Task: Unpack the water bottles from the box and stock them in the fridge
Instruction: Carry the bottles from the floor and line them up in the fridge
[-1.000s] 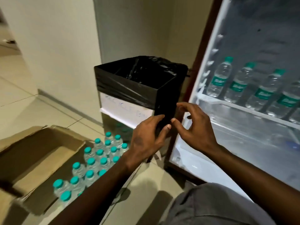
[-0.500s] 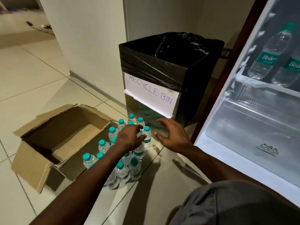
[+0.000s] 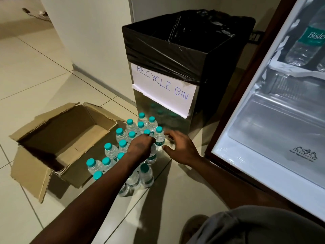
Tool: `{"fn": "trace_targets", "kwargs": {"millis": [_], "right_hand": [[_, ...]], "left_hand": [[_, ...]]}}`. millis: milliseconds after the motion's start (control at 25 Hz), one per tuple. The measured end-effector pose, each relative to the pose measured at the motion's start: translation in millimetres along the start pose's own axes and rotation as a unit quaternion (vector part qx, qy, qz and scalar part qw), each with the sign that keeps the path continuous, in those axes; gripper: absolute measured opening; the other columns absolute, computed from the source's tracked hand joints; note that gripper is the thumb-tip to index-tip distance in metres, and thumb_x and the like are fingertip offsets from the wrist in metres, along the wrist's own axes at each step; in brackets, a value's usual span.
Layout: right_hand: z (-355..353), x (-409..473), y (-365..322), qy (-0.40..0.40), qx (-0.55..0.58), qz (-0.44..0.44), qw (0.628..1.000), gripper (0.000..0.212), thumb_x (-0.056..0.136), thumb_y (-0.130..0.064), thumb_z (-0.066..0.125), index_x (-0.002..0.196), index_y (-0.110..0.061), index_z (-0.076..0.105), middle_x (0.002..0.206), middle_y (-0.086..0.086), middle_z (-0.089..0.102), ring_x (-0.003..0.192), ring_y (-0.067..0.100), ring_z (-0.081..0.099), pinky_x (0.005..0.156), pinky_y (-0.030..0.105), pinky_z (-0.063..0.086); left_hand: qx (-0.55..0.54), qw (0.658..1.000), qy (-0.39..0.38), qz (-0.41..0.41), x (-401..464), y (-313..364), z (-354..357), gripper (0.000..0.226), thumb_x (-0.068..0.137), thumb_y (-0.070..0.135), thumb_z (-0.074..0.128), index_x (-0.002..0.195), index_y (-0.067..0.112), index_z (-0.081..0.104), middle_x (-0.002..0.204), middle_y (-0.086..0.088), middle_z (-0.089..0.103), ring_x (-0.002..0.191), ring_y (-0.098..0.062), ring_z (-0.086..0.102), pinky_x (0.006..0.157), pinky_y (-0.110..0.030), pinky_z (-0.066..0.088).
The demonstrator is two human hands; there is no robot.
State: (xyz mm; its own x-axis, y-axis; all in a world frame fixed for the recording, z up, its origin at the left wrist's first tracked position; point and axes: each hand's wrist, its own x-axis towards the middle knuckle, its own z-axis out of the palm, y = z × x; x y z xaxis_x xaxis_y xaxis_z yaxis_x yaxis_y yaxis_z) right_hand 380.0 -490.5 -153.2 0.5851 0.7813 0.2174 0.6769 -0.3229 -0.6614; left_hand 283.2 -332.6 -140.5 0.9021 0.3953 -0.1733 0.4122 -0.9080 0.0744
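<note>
A pale tiled floor [image 3: 44, 76] runs up to a white wall, and on it, beside an empty brown cardboard box [image 3: 58, 143] with its flaps splayed, stands a cluster of small clear plastic water bottles with teal caps [image 3: 121, 143], all upright, long axes vertical. Behind the cluster sits a black-lined bin with a paper "RECYCLE BIN" sign [image 3: 168, 71]. To the right the open fridge [image 3: 263, 138] glows white, with a larger labelled bottle [image 3: 302, 48] on a rack high in the door or shelf and the lower compartment bare.

The left hand [image 3: 140, 148] rests over the near-right part of the cluster, fingers curled down onto a bottle neck beneath it; it seems to be gripping that bottle, though the hand itself hides the contact. The right hand [image 3: 181, 148] hovers just to the right, fingers spread and relaxed, holding nothing. The rightmost bottle [image 3: 159, 138] stands directly left of its fingertips, just beside them and between the two hands, its cap level with the knuckles.

So the right hand is the nearer to that bottle and needs only a short sideways close around the upright body. The fridge lies behind and to the right of that hand, which suits it for the carry.
</note>
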Motion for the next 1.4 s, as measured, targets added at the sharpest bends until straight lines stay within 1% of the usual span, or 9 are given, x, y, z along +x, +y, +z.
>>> {"fn": "trace_targets", "kwargs": {"millis": [240,440,680,880,1000,1080,1200,1320,1400], "right_hand": [[10,0,20,-0.016,-0.008,0.022,1.0,0.055,0.076,-0.028,0.083,0.126,-0.022,0.06,0.119,0.0,0.065,0.105,0.017,0.063,0.086,0.026,0.05],[18,4,26,-0.117,0.004,0.068,0.991,0.078,0.071,-0.03,0.087,0.14,-0.024,0.05,0.13,0.003,0.063,0.115,0.023,0.059,0.094,0.035,0.05],[3,-10,30,-0.085,0.146,0.1,0.98,0.064,0.077,-0.017,0.085,0.133,-0.02,0.054,0.123,0.001,0.068,0.112,0.022,0.065,0.094,0.036,0.054],[-61,-31,17,-0.019,0.236,0.096,0.967,0.056,0.079,-0.023,0.084,0.129,-0.022,0.059,0.119,-0.009,0.07,0.108,0.006,0.068,0.092,0.032,0.057],[-111,-42,-1,-0.002,0.275,0.074,0.959,0.053,0.085,-0.018,0.079,0.133,-0.02,0.057,0.122,-0.005,0.07,0.114,0.013,0.066,0.095,0.034,0.056],[-141,-48,-12,-0.017,0.293,0.073,0.953,0.054,0.088,-0.022,0.075,0.138,-0.02,0.055,0.129,-0.002,0.067,0.121,0.018,0.063,0.101,0.042,0.053],[-175,-60,-28,-0.017,0.326,0.068,0.943,0.055,0.088,-0.016,0.069,0.14,-0.015,0.052,0.133,0.003,0.065,0.125,0.022,0.061,0.102,0.041,0.051],[-212,-72,-50,0.045,0.373,0.052,0.925,0.047,0.088,-0.01,0.067,0.134,-0.009,0.056,0.126,0.01,0.068,0.119,0.027,0.064,0.097,0.039,0.052],[-241,-80,-63,0.101,0.398,0.038,0.911,0.05,0.084,-0.011,0.073,0.131,-0.005,0.057,0.121,0.014,0.068,0.114,0.03,0.065,0.095,0.041,0.052]], "left_hand": [[-0.041,0.998,0.04,-0.002,2,-1,1,0.037,0.083,0.027,0.077,0.119,0.025,0.067,0.112,-0.002,0.067,0.101,-0.019,0.061,0.073,-0.028,0.047],[-0.138,0.988,0.067,0.029,7,13,-7,0.034,0.082,0.03,0.079,0.115,0.026,0.069,0.11,0.003,0.071,0.099,-0.018,0.066,0.075,-0.028,0.052],[-0.226,0.963,0.123,0.078,6,25,-25,0.037,0.083,0.03,0.078,0.116,0.016,0.071,0.108,-0.001,0.072,0.094,-0.014,0.067,0.078,-0.024,0.053],[-0.301,0.914,0.201,0.184,-2,55,-70,0.038,0.085,0.041,0.073,0.113,0.015,0.072,0.102,0.002,0.074,0.088,-0.008,0.067,0.08,-0.03,0.057],[-0.322,0.882,0.244,0.242,-12,81,-111,0.042,0.084,0.044,0.068,0.113,0.015,0.072,0.102,0.002,0.073,0.088,-0.007,0.066,0.079,-0.026,0.056],[-0.359,0.864,0.252,0.248,-20,93,-134,0.039,0.083,0.039,0.071,0.113,0.015,0.073,0.102,0.003,0.074,0.088,-0.008,0.067,0.079,-0.031,0.057],[-0.392,0.84,0.267,0.265,-32,115,-166,0.032,0.083,0.032,0.075,0.112,0.017,0.073,0.1,0.004,0.074,0.088,-0.009,0.068,0.077,-0.034,0.058],[-0.399,0.804,0.299,0.324,-50,144,-212,0.029,0.086,0.029,0.077,0.111,0.016,0.074,0.099,0.005,0.075,0.086,-0.006,0.07,0.076,-0.03,0.058],[-0.325,0.777,0.391,0.372,-56,166,-246,0.034,0.089,0.036,0.073,0.114,0.014,0.074,0.101,0.002,0.075,0.088,-0.008,0.07,0.078,-0.032,0.058]]}}
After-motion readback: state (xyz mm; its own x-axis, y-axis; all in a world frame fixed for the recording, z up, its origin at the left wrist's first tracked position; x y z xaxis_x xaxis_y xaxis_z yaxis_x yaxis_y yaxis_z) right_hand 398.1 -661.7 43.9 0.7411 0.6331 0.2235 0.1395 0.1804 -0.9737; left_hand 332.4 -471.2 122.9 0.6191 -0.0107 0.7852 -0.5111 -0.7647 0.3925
